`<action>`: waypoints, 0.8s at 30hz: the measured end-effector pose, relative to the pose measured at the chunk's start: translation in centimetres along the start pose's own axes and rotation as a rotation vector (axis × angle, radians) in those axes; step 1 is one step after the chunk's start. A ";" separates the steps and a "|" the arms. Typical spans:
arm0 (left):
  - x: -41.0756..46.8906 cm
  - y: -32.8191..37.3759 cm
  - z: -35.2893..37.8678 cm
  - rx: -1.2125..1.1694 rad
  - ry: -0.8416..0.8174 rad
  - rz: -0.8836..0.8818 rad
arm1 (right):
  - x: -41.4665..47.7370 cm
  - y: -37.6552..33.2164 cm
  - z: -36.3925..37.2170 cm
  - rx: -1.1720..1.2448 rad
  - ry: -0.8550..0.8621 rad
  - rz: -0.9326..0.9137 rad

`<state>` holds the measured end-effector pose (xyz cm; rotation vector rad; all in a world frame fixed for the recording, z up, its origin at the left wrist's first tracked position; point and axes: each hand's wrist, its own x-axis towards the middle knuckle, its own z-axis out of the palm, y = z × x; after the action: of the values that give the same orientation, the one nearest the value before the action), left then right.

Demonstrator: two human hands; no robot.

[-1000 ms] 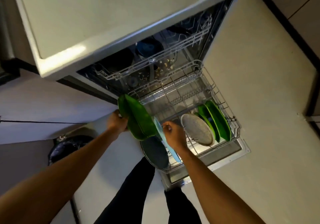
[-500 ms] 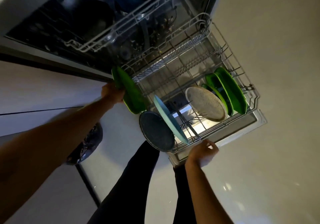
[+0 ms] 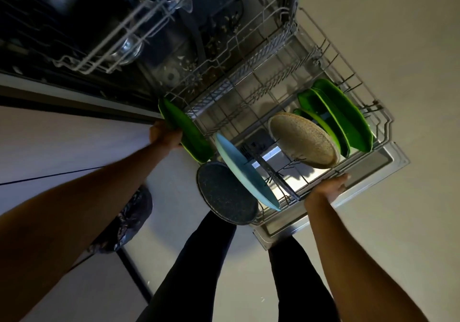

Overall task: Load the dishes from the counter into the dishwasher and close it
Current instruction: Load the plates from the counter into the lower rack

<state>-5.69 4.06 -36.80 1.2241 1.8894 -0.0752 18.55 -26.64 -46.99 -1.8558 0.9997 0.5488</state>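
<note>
Green plate (image 3: 185, 132) left of centre, up on edge at the left corner of the lower rack (image 3: 361, 97), with the left hand (image 3: 163, 135) gripping its rim. The right hand (image 3: 328, 188) lies on the rack's front rail at lower right, fingers fairly straight. Standing in the rack are a blue plate (image 3: 244, 172), a dark speckled plate (image 3: 226, 194), a beige plate (image 3: 302, 140) and the other green plates (image 3: 343, 115) at far right.

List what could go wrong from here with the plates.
The left hand grips the green plate by one edge at the rack's side; it may slip or strike the blue plate going in. The right hand rests on the rack's front rim; a shove could topple the leaning dark plate.
</note>
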 end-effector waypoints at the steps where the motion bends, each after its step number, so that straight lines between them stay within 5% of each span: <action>1: 0.1 0.0 0.3 -0.061 -0.014 -0.010 | 0.0 0.2 0.1 -0.004 0.010 -0.009; 16: 2.5 0.7 4.2 -0.147 -0.139 -0.188 | 2.0 1.4 0.5 -0.132 -0.026 -0.070; 24: 4.1 0.8 3.2 -0.046 -0.195 -0.165 | 1.0 0.6 0.8 0.066 0.063 0.009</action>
<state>-3.69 5.87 -41.30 0.9906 1.8075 -0.2304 18.62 -26.48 -48.38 -1.8203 1.0559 0.4591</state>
